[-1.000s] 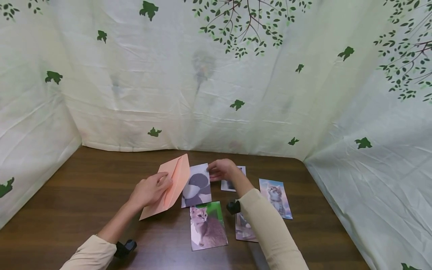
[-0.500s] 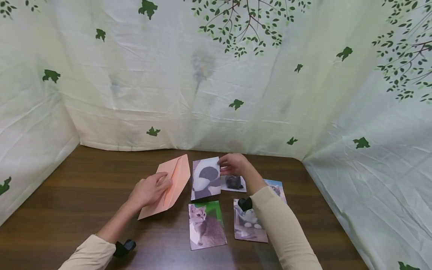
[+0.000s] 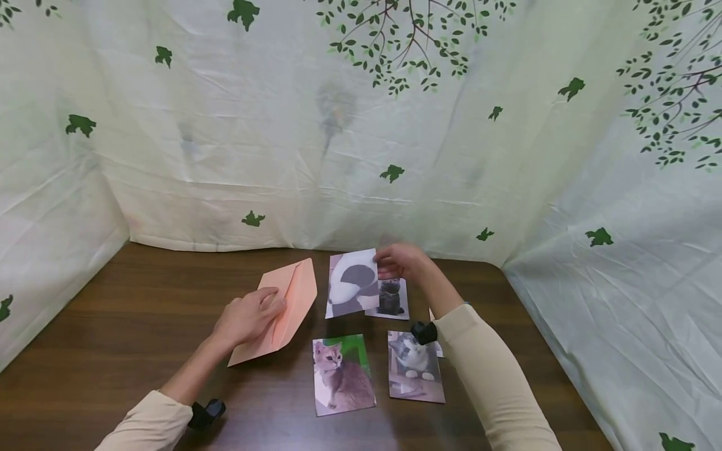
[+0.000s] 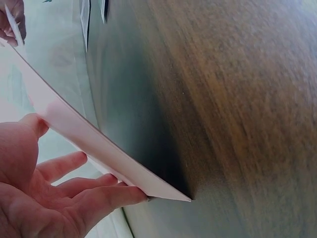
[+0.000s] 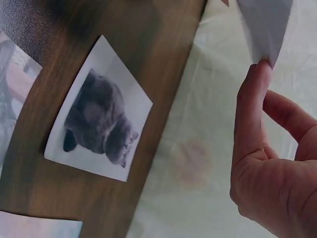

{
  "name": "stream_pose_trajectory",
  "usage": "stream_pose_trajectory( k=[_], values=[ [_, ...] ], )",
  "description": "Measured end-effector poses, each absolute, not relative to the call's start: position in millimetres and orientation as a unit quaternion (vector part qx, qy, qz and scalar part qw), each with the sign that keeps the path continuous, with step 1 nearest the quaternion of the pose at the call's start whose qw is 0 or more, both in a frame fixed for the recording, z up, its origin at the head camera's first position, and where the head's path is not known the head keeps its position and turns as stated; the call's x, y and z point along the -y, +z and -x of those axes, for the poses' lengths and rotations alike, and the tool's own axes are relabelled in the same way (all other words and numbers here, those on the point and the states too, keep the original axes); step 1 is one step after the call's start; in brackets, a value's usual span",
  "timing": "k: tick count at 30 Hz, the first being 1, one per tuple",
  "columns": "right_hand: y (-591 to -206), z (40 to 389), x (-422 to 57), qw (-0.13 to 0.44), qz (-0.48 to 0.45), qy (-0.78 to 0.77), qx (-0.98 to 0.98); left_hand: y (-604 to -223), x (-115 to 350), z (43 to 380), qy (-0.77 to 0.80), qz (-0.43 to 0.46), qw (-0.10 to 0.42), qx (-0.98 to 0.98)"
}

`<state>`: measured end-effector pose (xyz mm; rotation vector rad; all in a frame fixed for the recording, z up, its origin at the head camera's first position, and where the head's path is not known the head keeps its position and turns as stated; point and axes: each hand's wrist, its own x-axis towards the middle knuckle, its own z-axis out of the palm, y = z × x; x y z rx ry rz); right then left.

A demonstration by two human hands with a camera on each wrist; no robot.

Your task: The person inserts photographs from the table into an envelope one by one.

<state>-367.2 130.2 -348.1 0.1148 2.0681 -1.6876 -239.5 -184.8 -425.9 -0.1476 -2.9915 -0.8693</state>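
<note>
My left hand (image 3: 248, 321) holds a peach-coloured envelope (image 3: 300, 291) tilted up, with one of its corners down at the table in the left wrist view. Between the fingertips of my right hand (image 3: 405, 263) the edge of a photo card (image 3: 351, 289) is pinched. That card carries a grey, white and mauve picture and is raised to the right of the envelope. It overlaps a photo of a dark grey cat (image 3: 392, 299) in the head view; the right wrist view has this cat photo (image 5: 101, 116) lying whole on the table.
Nearer me lie a photo of a pinkish cat before green (image 3: 344, 376) and one of a grey-and-white cat (image 3: 414, 373). Another photo (image 3: 440, 351) is mostly hidden by my right sleeve. A leaf-print cloth (image 3: 282, 156) hangs behind the brown wooden table (image 3: 141, 300).
My right hand has lifted the grey-and-white card from beside the envelope and carried it right and toward the back. My left hand and the envelope have stayed almost still.
</note>
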Motion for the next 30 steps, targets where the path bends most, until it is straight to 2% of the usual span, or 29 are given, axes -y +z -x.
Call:
stream_pose_trajectory(
  k=[14,23,30],
  values=[
    [-329.2,353.4,-115.3,0.236,-0.009,-0.621,-0.747,-425.8,184.1,239.9,-0.272,0.046,0.012,0.961],
    [-340.2,350.6,-90.4,0.251,-0.006,-0.635,-0.731,-425.1,184.1,239.6,-0.28,0.035,-0.008,0.959],
    [-352.3,350.1,-76.6,0.254,-0.005,-0.65,-0.716,-424.2,184.2,238.8,-0.269,0.044,-0.001,0.962]
  ],
)
